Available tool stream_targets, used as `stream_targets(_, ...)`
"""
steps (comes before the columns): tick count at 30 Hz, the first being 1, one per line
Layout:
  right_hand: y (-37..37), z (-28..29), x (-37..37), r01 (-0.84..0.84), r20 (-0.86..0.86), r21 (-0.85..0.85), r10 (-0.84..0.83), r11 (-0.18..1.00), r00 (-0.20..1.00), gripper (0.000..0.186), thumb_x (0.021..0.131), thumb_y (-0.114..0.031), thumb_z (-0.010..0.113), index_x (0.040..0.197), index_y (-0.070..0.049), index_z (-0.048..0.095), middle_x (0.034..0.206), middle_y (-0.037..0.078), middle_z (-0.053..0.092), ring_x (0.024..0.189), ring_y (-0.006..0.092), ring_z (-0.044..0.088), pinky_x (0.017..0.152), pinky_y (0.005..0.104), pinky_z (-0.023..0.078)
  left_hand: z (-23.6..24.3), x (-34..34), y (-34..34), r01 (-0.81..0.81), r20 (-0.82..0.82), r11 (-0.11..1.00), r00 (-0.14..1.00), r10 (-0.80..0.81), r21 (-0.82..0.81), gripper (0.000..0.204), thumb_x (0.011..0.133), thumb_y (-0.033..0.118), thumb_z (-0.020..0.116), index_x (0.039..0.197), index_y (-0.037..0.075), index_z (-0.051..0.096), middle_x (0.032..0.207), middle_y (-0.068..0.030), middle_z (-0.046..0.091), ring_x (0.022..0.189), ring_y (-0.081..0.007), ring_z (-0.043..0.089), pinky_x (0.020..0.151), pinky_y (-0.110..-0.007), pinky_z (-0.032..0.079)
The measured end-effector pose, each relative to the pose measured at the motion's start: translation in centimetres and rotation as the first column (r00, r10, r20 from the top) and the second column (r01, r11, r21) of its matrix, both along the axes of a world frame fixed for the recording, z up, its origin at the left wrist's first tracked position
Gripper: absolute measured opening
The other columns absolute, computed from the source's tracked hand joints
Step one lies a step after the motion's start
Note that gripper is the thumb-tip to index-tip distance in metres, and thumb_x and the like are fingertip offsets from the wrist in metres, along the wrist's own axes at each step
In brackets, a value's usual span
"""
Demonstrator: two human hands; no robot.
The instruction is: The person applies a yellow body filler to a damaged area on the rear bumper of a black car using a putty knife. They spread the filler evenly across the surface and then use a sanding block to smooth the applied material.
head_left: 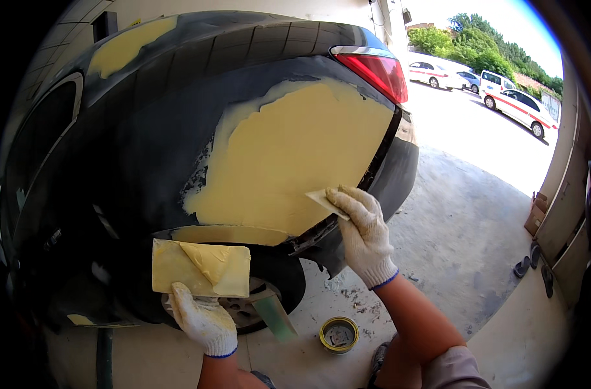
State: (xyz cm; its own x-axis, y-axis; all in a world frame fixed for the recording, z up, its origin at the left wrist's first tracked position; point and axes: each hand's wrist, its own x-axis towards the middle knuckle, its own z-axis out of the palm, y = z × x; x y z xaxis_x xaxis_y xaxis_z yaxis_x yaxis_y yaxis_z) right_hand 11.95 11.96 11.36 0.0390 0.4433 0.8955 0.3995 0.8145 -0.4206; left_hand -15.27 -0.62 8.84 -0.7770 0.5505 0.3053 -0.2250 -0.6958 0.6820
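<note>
Yellow body filler [289, 149] covers much of the dark car's rear quarter panel [146, 129], with a ragged left edge. My right hand [365, 230], in a white knitted glove, pinches a pale flat spreader [326, 202] against or just off the filler's lower right part. Lower left, my gloved left hand [201, 319] grips a flat rectangular mixing board [169, 272] by its lower edge. A folded smear of yellow filler [211, 260] lies on that board. Beside the left hand is a greenish flat strip [276, 319]; what supports it cannot be made out.
The rear wheel [292, 292] sits below the panel, under the filler-coated arch. A round open tin [339, 334] stands on the floor near some debris. The red tail light [376, 72] is at the upper right. Slippers [522, 266] and a cardboard box [536, 214] lie far right.
</note>
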Motion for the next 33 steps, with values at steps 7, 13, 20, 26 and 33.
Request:
stream_targets(7,12.1,12.9,-1.0,0.463,-0.188,0.115,-0.438,0.879,0.879,0.038,0.099,-0.014,0.068,0.134,-0.022,0.079,0.138,0.012,0.071,0.135,0.0375,0.06,0.12,0.0508,0.042,-1.7,1.7,1.4,0.186,0.042,0.983,0.982,-0.185,-0.001,0.048,0.115,0.027,0.058,0.154,-0.001,0.05,0.143,-0.0146,0.062,0.128,-0.026,0.064,0.108,-0.043,0.055)
stream_targets(13,14.8,10.5,-4.9,0.553,-0.152,0.076,-0.538,0.83,0.829,0.045,0.095,-0.014,0.071,0.138,-0.028,0.077,0.144,0.012,0.066,0.14,0.0385,0.056,0.122,0.055,0.039,-2.7,0.4,2.1,0.215,0.005,0.976,0.977,-0.215,-0.023,0.047,0.114,0.027,0.057,0.152,0.0,0.051,0.146,-0.0146,0.06,0.131,-0.0263,0.064,0.109,-0.044,0.055)
stream_targets(20,11.4,2.8,-5.0,0.502,-0.082,0.104,-0.496,0.858,0.865,0.048,0.089,-0.007,0.074,0.135,-0.023,0.078,0.141,0.015,0.066,0.136,0.0401,0.058,0.119,0.056,0.043,-2.1,1.3,3.2,0.265,0.008,0.964,0.964,-0.265,0.022,0.046,0.115,0.029,0.058,0.151,0.001,0.051,0.144,-0.0147,0.062,0.128,-0.0267,0.065,0.108,-0.045,0.055)
stream_targets(26,5.3,-0.9,-3.7,0.307,-0.101,0.116,-0.297,0.944,0.95,0.045,0.088,-0.001,0.075,0.131,-0.015,0.08,0.136,0.016,0.069,0.133,0.0406,0.061,0.117,0.0523,0.047,-1.4,1.2,3.1,0.286,-0.035,0.958,0.958,-0.286,0.007,0.042,0.116,0.029,0.057,0.15,0.004,0.053,0.144,-0.0125,0.063,0.127,-0.0251,0.066,0.104,-0.045,0.059)
stream_targets(33,-3.3,-3.8,-4.7,0.037,0.239,0.173,-0.079,0.984,0.968,0.053,0.073,-0.004,0.078,0.125,-0.017,0.081,0.133,0.014,0.067,0.127,0.0441,0.061,0.113,0.0625,0.047,-2.6,2.1,4.1,0.281,-0.026,0.955,0.958,-0.285,-0.092,0.038,0.117,0.026,0.056,0.148,0.003,0.056,0.136,-0.0086,0.066,0.12,-0.0205,0.068,0.099,-0.043,0.061)
